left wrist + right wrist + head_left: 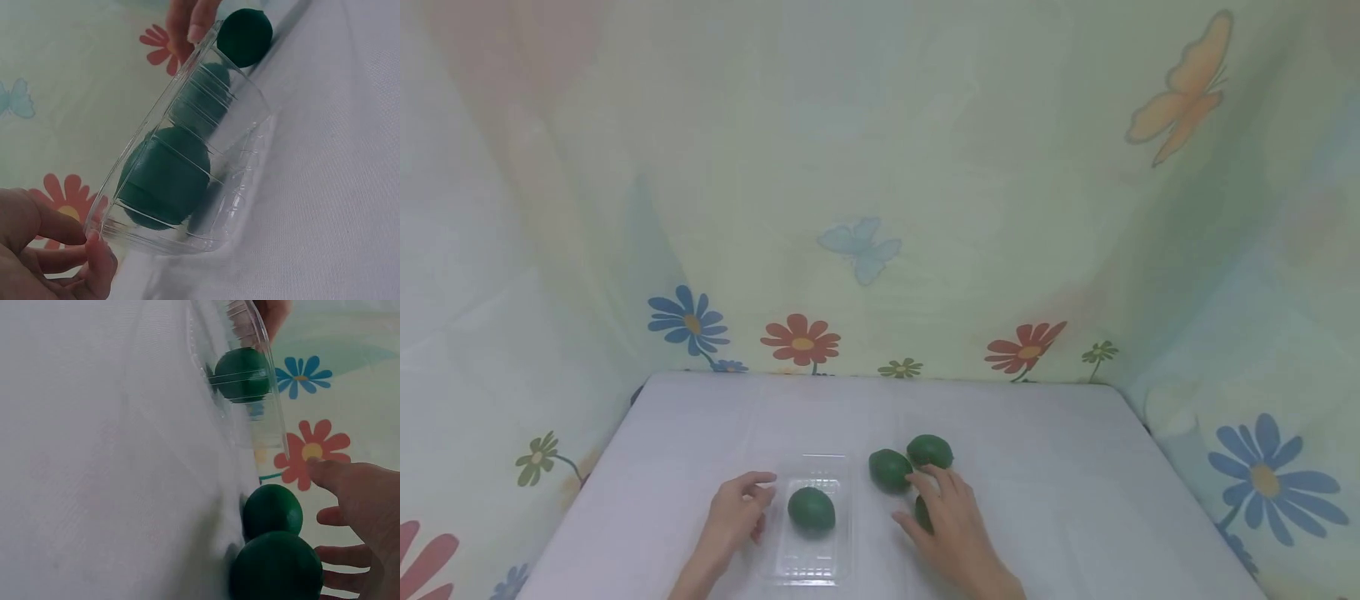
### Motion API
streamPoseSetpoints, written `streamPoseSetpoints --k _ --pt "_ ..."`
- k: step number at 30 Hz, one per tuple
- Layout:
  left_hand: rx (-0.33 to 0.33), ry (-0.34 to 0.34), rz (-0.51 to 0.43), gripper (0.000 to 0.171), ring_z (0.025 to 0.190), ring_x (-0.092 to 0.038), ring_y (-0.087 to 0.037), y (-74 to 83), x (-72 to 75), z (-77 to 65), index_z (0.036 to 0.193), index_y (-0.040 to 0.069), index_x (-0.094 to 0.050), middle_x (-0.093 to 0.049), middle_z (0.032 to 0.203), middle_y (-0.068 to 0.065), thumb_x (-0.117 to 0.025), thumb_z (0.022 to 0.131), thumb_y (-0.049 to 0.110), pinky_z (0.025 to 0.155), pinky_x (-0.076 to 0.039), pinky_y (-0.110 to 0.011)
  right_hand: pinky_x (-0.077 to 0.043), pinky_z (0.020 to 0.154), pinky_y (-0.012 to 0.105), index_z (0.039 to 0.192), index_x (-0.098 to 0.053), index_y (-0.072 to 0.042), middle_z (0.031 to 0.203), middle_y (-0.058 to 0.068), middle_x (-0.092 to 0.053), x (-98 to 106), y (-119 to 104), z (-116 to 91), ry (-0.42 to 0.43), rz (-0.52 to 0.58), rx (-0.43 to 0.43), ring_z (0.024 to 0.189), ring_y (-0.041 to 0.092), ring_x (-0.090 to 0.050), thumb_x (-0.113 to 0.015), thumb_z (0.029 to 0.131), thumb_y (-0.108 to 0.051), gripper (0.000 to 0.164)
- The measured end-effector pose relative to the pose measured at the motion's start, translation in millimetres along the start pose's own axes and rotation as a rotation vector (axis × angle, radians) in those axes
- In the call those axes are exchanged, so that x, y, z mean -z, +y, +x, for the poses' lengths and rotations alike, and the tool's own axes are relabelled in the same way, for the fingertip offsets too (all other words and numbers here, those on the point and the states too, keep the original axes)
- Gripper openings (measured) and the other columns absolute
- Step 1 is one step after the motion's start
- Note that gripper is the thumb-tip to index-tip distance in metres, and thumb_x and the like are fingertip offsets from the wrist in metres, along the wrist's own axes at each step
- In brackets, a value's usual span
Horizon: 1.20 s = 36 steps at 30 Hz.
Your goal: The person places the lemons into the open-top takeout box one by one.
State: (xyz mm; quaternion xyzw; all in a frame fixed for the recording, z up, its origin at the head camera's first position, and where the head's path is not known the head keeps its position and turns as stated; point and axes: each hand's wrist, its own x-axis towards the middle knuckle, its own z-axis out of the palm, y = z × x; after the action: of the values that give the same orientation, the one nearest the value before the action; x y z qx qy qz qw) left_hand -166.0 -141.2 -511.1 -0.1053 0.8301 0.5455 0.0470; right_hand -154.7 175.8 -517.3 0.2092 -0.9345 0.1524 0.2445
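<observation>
A clear plastic container (848, 546) lies on the table with one dark green lime (811, 508) inside. At its left rim, my left hand (736, 508) pinches the edge between thumb and finger, as the left wrist view shows. To the right of the container sit two limes, a left one (891, 470) and a farther one (930, 451). My right hand (951, 529) reaches over a third, nearer lime (922, 514), partly hiding it. The right thumb and fingers are spread beside that lime (276, 569), not curled round it.
A white cloth covers the table (1075, 483). Behind it hangs a curtain (970, 208) printed with flowers and butterflies, which also closes off both sides.
</observation>
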Motion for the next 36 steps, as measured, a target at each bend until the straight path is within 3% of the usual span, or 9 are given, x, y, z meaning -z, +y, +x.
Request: streamPoseSetpoints --k 4,11,20,28,36 --pt "0.003 -0.005 -0.01 0.038 0.052 -0.056 -0.015 -1.5 -0.1 0.1 0.132 -0.003 -0.062 -0.066 0.093 -0.011 -0.062 0.098 0.013 0.047 -0.05 -0.026 -0.056 0.087 0.046 0.12 -0.067 -0.011 0.123 0.014 -0.063 3.0 3.8 -11.2 -0.05 -0.01 -0.015 0.109 0.029 -0.062 -0.089 0.077 -0.032 0.053" --pt "-0.004 -0.005 0.0 0.037 0.053 -0.058 -0.016 -2.1 1.2 0.9 0.132 -0.003 -0.062 -0.068 0.095 -0.012 -0.062 0.099 0.014 0.049 -0.05 -0.027 -0.057 0.095 0.044 0.124 -0.067 -0.013 0.127 0.01 -0.061 10.0 0.9 -18.2 -0.224 0.031 -0.158 0.116 0.028 -0.062 -0.085 0.081 -0.018 0.046" --pt "0.002 -0.012 -0.028 0.036 0.052 -0.057 -0.017 -5.3 3.1 2.2 0.132 -0.003 -0.062 -0.067 0.095 -0.013 -0.061 0.099 0.011 0.049 -0.05 -0.028 -0.061 0.084 0.041 0.124 -0.067 -0.015 0.126 0.008 -0.061 9.2 0.9 -20.4 -0.242 0.038 -0.16 0.112 0.026 -0.063 -0.087 0.08 -0.016 0.048" --pt "0.007 -0.009 -0.005 0.037 0.051 -0.057 -0.016 -4.1 1.9 5.3 0.132 -0.001 -0.063 -0.067 0.094 -0.012 -0.06 0.099 0.014 0.049 -0.049 -0.027 -0.061 0.083 0.037 0.124 -0.067 -0.018 0.126 0.003 -0.059 7.5 1.3 -19.1 -0.254 0.023 -0.183 0.112 0.02 -0.06 -0.087 0.081 -0.018 0.048" --pt "0.01 -0.016 -0.014 0.038 0.054 -0.058 -0.017 -6.4 3.7 5.0 0.133 -0.002 -0.062 -0.068 0.096 -0.013 -0.062 0.099 0.015 0.05 -0.051 -0.029 -0.06 0.09 0.047 0.127 -0.066 -0.019 0.129 0.003 -0.059 14.5 0.3 -15.5 -0.287 0.105 -0.257 0.116 0.025 -0.061 -0.086 0.082 -0.018 0.049"
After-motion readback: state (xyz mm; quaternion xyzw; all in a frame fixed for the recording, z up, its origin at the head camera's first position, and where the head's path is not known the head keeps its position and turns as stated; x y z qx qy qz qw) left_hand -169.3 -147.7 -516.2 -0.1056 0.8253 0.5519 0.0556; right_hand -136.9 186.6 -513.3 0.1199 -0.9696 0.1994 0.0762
